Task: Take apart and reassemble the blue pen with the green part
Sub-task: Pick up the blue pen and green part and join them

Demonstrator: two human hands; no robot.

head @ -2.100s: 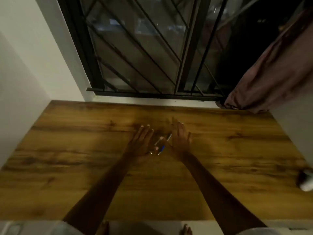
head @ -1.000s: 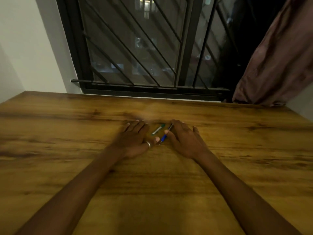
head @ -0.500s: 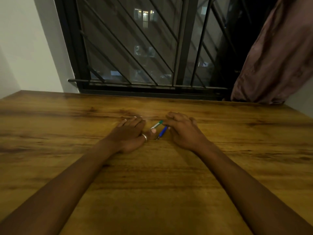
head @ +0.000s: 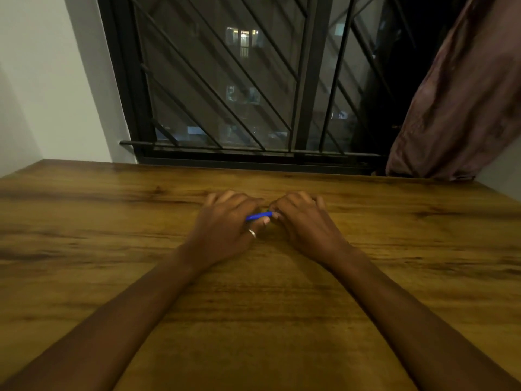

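The blue pen lies almost level between my two hands, just above the wooden table. Only a short blue stretch of it shows; both ends are hidden under fingers. My left hand, with a ring on the thumb, is closed around the pen's left end. My right hand is closed on its right end, knuckles up. The green part is not visible in this view; the hands cover where it lay.
A barred dark window runs along the table's far edge. A brownish curtain hangs at the back right, touching the table corner. White wall stands at the left.
Both hands have closed over the pens that lay between them and now grip the blue pen from either end. The green-capped piece, seen earlier on the table, is hidden.
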